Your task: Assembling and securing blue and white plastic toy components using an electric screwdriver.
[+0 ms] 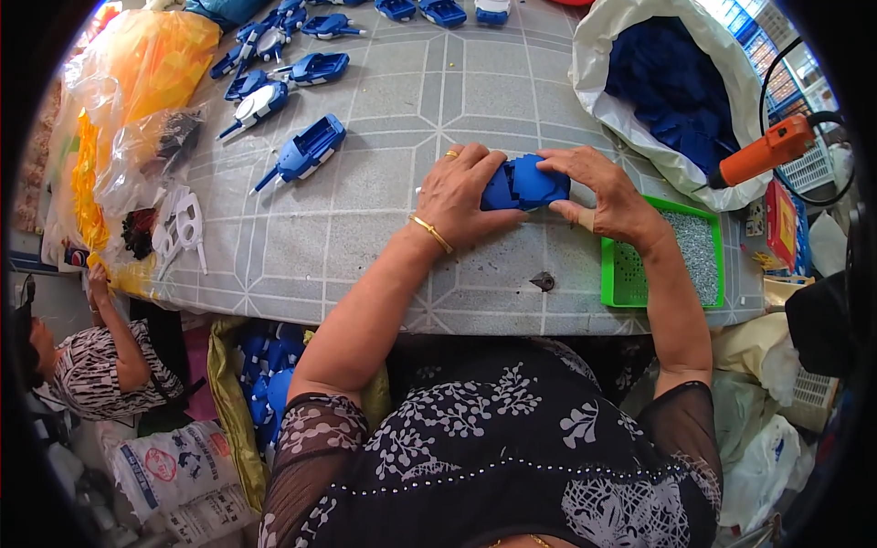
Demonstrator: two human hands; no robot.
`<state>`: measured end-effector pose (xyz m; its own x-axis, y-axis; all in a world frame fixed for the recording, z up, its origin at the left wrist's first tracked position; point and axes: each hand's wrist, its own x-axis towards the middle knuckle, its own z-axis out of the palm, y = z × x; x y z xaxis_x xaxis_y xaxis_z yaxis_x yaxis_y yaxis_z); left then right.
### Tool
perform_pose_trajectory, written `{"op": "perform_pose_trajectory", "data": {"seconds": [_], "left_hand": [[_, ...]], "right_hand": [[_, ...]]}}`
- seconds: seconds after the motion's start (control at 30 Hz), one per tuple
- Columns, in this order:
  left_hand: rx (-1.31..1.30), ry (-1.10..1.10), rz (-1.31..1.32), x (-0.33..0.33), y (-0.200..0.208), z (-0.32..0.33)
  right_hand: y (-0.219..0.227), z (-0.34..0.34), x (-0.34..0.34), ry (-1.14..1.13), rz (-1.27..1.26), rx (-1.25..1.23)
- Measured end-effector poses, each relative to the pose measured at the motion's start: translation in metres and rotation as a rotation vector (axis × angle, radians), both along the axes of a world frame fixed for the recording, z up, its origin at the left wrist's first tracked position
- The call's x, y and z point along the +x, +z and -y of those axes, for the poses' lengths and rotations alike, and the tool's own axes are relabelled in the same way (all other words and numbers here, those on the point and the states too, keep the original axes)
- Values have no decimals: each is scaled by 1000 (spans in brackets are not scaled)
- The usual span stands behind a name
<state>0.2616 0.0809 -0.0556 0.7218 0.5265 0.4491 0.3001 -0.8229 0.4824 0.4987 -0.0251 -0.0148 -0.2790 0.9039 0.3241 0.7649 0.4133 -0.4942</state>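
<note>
Above the grey patterned tabletop (365, 237), both hands are closed around a blue plastic toy body (539, 185). My left hand (464, 185) grips its left end, with the thumb along the near side. From the other end, my right hand (610, 189) pinches a rounded blue piece of it between thumb and fingers. Whether the pieces are joined is partly hidden by the fingers. Just below lies a small dark pointed bit (543, 281). A similar open blue toy shell (306, 151) with a thin rod at one end rests to the left.
More blue toy shells (315, 68) lie at the far left. A white sack (594, 64) of blue parts stands far right, beside an orange electric screwdriver (767, 151). The green tray (607, 288) holds small silver pieces. Plastic bags (137, 64) and another person (100, 370) are left.
</note>
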Motion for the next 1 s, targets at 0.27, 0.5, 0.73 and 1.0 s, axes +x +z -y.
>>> {"op": "perform_pose_trajectory", "data": {"seconds": [0.27, 0.5, 0.73, 1.0], "left_hand": [[-81, -67, -25, -3, 1, -3], [-76, -120, 27, -6, -5, -5], [-80, -159, 26, -5, -3, -8], [-59, -117, -33, 7, 3, 2]], "right_hand": [[-4, -1, -7, 65, 55, 38], [-4, 1, -9, 86, 185, 45], [-1, -1, -18, 131, 235, 106], [-4, 6, -14, 85, 236, 150]]}}
